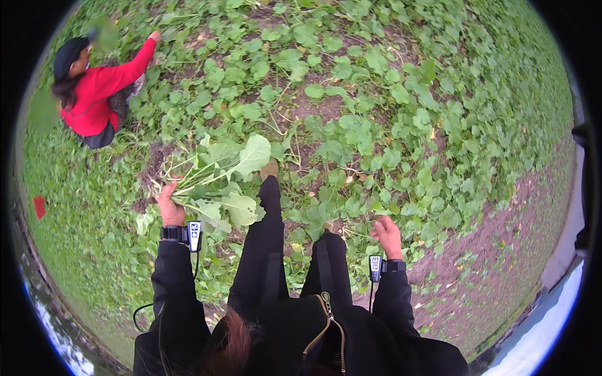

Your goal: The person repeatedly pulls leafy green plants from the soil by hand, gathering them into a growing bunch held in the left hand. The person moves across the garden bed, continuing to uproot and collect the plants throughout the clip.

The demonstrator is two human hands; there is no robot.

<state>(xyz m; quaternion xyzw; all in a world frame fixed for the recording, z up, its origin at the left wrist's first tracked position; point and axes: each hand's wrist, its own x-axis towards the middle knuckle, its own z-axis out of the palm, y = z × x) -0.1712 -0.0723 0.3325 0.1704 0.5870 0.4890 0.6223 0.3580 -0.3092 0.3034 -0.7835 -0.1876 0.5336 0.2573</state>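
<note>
My left hand [171, 205] is closed around a bunch of uprooted leafy green plants [207, 181]. Their soil-covered roots [155, 164] stick out to the left, and the broad leaves, some with small holes, spread to the right over my leg. On the right, my right hand [386, 235] hovers low over the plants in front of my knee, fingers curled. A thin pale stem [355, 232] ends near its fingertips; whether the fingers touch it I cannot tell. Both wrists wear black straps with small devices and cables.
Low leafy plants [357, 131] cover the ground ahead, with brown soil between them. A person in a red top [94, 98] crouches at the upper left, one arm stretched out. Bare soil [489, 244] shows at the right. A red object [39, 207] lies at the far left.
</note>
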